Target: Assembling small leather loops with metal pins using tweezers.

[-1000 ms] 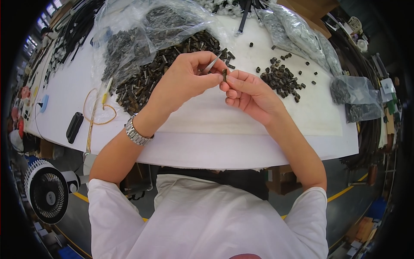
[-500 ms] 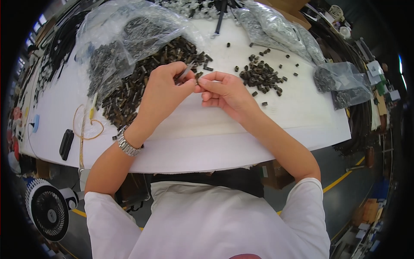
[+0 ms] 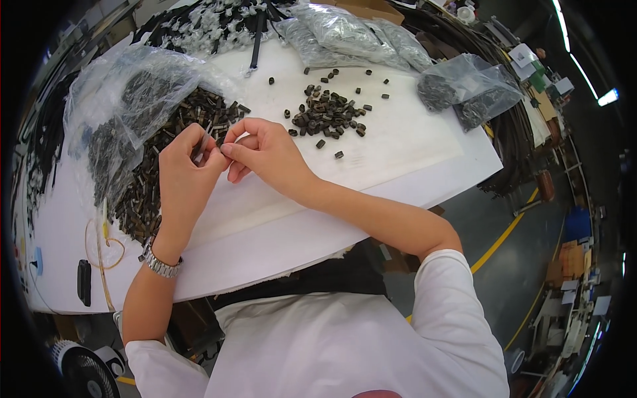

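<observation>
Left of frame centre, left hand [image 3: 182,176] fingers pinch a slim grey metal pin [image 3: 201,147], long axis tilted upward-right; right hand [image 3: 265,154] fingers close narrowly on its tip.

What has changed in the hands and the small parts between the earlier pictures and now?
Both hands stayed together; the left hand keeps its thin metal pin, and the right hand now pinches at its tip. The small dark piece seen earlier is hidden. The piles are unchanged.

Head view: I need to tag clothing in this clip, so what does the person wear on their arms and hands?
Both hands, left hand and right hand, are bare, no gloves. Forearms are uncovered below short white sleeves. A silver metal-link wristwatch sits on the left wrist.
</observation>
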Motion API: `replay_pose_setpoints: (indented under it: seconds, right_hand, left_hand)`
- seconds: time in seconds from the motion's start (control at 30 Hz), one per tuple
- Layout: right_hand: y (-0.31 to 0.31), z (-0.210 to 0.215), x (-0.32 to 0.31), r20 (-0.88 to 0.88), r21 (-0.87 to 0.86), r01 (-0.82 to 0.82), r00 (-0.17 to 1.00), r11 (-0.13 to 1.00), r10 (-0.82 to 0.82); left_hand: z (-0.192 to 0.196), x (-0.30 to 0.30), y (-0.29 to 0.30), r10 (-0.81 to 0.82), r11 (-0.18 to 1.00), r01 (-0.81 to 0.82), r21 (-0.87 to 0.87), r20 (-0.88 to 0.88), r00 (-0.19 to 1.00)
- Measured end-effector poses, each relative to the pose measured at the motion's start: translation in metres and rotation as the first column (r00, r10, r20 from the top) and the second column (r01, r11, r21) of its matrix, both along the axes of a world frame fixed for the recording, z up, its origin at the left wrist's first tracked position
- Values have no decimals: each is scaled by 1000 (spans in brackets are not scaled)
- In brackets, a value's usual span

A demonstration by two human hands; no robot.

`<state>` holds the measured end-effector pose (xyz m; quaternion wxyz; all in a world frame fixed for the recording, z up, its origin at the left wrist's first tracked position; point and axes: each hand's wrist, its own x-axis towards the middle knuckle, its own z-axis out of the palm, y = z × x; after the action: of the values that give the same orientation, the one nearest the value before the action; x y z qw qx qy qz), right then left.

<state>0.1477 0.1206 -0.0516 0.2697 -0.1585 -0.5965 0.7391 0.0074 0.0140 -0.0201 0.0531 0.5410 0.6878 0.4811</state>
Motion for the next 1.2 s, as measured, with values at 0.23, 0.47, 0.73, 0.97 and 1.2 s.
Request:
replay_pose_setpoints:
  seconds: [0.23, 0.47, 0.73, 0.97, 1.2]
  right_hand:
    - [10, -3, 0, -34, -114, -150, 989, 982, 147]
    - [7, 13, 8, 5, -130, -131, 991, 983, 133]
    - [11, 11, 9, 40, -35, -144, 989, 989, 146]
    - [0, 11, 5, -26, -24, -86, 996, 996, 85]
    - [-5, 15, 4, -2, -286, -103, 994, 953, 106]
  left_hand:
    - [5, -1, -3, -15, 1000, 15, 14, -10, 1000]
    - [13, -16, -9, -153, 981, 176, -86, 220, 963]
    - [14, -23, -10, -156, 965, 212, -153, 316, 936]
    - [2, -5, -9, -67, 993, 74, 97, -72, 995]
    - [-5, -8, -12, -12, 979, 116, 169, -516, 857]
